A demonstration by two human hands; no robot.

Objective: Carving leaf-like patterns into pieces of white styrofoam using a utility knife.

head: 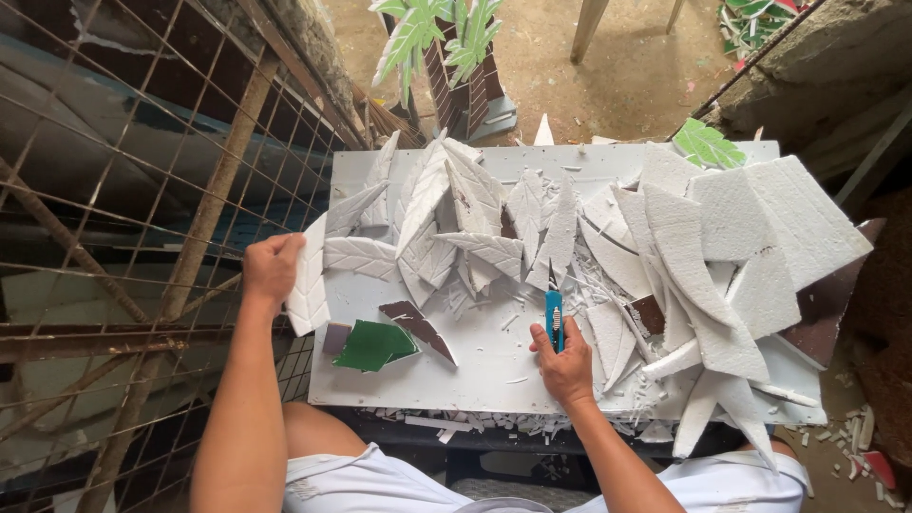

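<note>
The left hand (272,267) clamped a white foam leaf (308,278) at the desk's (475,366) left edge; right-hand fingers (554,340) gripped a blue cutter (554,318), blade pointing far.

An outdoor, makeshift craft workshop is shown. A white worktop (475,370) is strewn with cut foam leaves (494,249) and offcuts beyond the hands; a rusty wire fence (142,237) is seen leftward, bare dirt ground (627,76) and finished foam palm trees (446,57) farther ahead.

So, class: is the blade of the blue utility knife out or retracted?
Out. A dark pointed blade projects from the top of the blue utility knife, which lies on the white board under the right hand.
</note>
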